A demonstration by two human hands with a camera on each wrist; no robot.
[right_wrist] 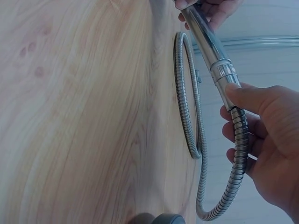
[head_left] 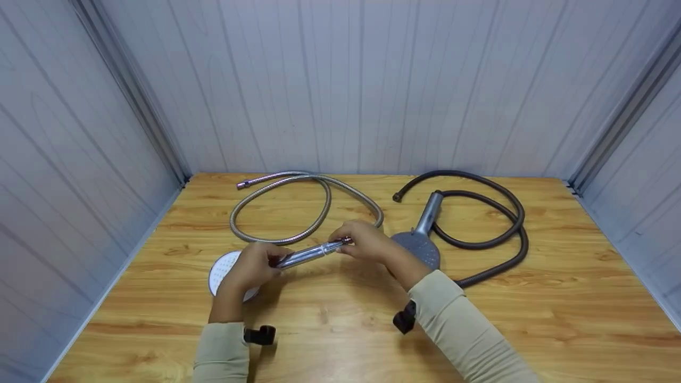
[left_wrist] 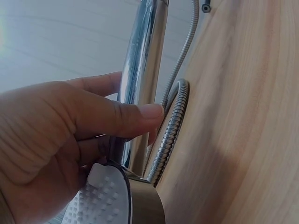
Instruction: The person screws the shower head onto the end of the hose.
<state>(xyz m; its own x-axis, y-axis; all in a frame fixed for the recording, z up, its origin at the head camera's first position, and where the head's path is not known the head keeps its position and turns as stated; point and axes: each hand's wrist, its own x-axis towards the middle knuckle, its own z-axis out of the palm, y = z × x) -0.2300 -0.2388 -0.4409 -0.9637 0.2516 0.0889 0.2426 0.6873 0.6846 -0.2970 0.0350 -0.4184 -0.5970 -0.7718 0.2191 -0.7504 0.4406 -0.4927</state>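
My left hand (head_left: 254, 267) grips the chrome handle of a shower head (left_wrist: 140, 60), thumb across it just above the round white spray face (left_wrist: 100, 198). At the handle's far end, my right hand (right_wrist: 273, 126) pinches the smooth metal connector of a silver shower hose (right_wrist: 239, 140) between thumb and fingers. Connector and handle meet end to end in one line; whether the thread is engaged cannot be told. From there the ribbed hose curves down past my right fingers and loops on the table behind both hands.
On the right lies a grey shower head (head_left: 417, 247), handle pointing away, beside a coiled dark hose (head_left: 518, 213). The silver hose's loose end (head_left: 243, 184) rests at the back left. Pale panels (head_left: 340, 85) wall in the wooden table (head_left: 330, 330) at the back and sides.
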